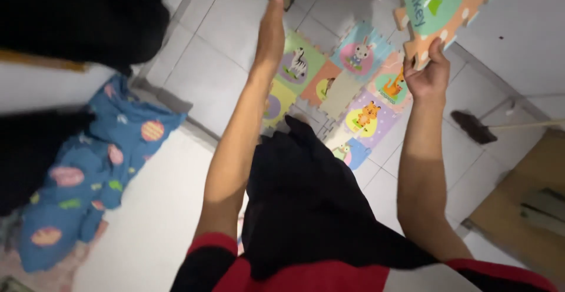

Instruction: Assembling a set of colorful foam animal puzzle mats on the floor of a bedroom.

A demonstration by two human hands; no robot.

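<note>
A person's right hand [428, 71] lifts an orange-edged foam puzzle tile [444, 7] clear of the floor, its grip closed on the tile's lower edge, above a patch of animal-print mat tiles [347, 86] laid on the white tiled floor [206, 51]. The left hand [272, 30] stretches forward flat, fingers together, holding nothing. A firm pinch near the notched edge would likely keep the floppy tile from sagging.
</note>
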